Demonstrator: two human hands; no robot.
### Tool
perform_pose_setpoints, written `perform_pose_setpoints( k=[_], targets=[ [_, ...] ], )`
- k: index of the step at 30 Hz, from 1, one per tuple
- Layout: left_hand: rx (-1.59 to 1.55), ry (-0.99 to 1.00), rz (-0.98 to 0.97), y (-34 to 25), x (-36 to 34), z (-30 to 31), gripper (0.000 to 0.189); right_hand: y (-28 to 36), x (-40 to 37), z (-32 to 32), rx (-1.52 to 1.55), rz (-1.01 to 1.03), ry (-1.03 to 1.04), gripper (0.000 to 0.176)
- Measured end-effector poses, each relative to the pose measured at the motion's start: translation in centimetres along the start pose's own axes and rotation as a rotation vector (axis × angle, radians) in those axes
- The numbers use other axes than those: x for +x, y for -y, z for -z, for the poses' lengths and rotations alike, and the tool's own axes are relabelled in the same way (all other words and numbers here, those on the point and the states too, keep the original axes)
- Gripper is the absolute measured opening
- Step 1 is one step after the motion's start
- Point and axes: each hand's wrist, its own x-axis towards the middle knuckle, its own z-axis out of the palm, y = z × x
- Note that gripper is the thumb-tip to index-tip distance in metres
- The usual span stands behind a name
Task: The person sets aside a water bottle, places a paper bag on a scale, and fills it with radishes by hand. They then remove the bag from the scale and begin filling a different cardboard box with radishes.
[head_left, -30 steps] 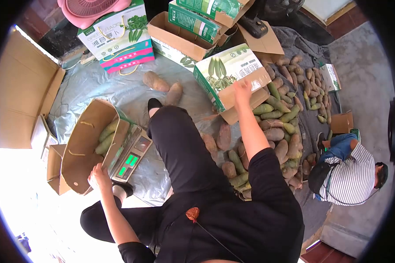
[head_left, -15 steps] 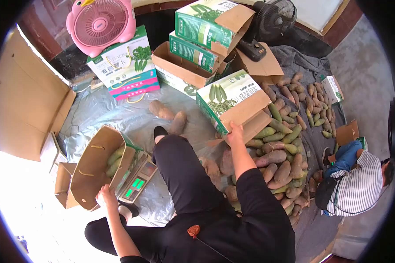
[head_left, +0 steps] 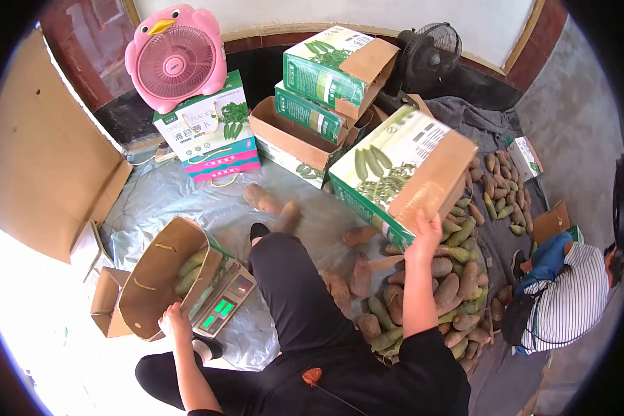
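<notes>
My right hand [head_left: 425, 237] grips the edge of a green-and-white printed carton [head_left: 378, 170], lifted and tilted above the vegetable pile. On the left, my left hand [head_left: 175, 322] is closed at the near rim of an open brown carton [head_left: 140, 301]. That carton rests on a digital scale [head_left: 230, 295] with lit green digits. Several green radishes [head_left: 191, 269] lie inside it. Below the lifted carton spreads a pile of soil-covered green radishes [head_left: 447, 284], partly hidden by the carton and my right arm.
A pink fan [head_left: 177, 66] stands on stacked gift boxes [head_left: 204, 121]. Behind are stacked cartons [head_left: 329, 66] and a black fan [head_left: 430, 55]. A large cardboard sheet [head_left: 41, 139] leans at left. A person in a striped shirt [head_left: 568, 298] crouches at right. Loose radishes [head_left: 262, 200] lie on plastic sheeting.
My right hand has raised the printed carton and moved it right, uncovering radishes on the floor. My left hand stays at the open carton's rim. The view has shifted slightly.
</notes>
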Motion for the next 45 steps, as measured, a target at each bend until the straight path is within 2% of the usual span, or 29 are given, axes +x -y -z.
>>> perform_pose_setpoints(
  k=[5,8,10,15,20,27,34,40,42,45],
  targets=[
    [0.016,-0.029,0.012,-0.3,-0.3,0.2,0.018,8.1,-2.6,-3.5,-0.023,0.27,0.057,0.037],
    [0.016,-0.02,0.008,0.1,-0.3,-0.1,0.017,12.0,-2.3,-7.0,0.073,0.39,0.142,0.034],
    [0.025,-0.017,-0.001,0.0,-0.4,0.0,0.016,14.1,-1.1,-9.6,0.108,0.409,0.24,0.045],
    [0.032,-0.05,-0.008,-0.1,-0.4,-0.1,0.015,16.8,4.8,-17.9,0.301,0.397,0.43,0.04],
    [0.011,-0.053,0.013,-0.2,-0.5,-0.1,0.012,15.2,10.7,-26.8,0.409,0.357,0.547,0.03],
    [0.018,-0.006,0.039,0.2,-0.4,-0.4,0.012,9.9,15.1,-34.4,0.33,0.231,0.521,0.029],
    [0.019,0.007,0.027,-0.3,-0.1,0.5,0.015,7.2,18.3,-36.9,0.302,0.202,0.491,0.024],
    [0.011,0.02,0.034,-0.1,0.4,0.4,0.014,8.3,19.3,-38.0,0.398,0.212,0.552,0.026],
    [0.016,0.019,0.036,-0.4,0.4,0.6,0.012,8.6,20.9,-37.9,0.445,0.081,0.611,0.027],
    [0.021,0.014,0.047,-0.6,0.5,0.7,0.012,8.4,22.9,-37.8,0.528,-0.004,0.559,0.024]
  ],
)
